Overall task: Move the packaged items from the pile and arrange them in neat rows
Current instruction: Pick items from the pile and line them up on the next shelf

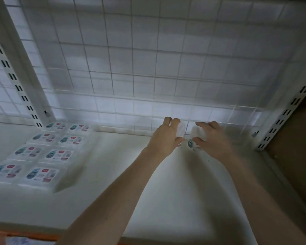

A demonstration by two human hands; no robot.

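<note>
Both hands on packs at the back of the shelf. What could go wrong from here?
1. The left hand and right hand each seem to pinch a clear pack by its edges; the image is blurred, but a slippery pack may drop in transit.
2. The arranged rows sit far left, so the carry crosses the shelf and could nudge packs out of line.
3. The wire grid is close behind the fingers; knuckles could catch it.

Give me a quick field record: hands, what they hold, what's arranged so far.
left hand: grips a white pack at the shelf's back edge
right hand: grips a second white pack beside it
arranged packs: two columns of four, labels up, left side of shelf
backing: wire grid panel
</note>
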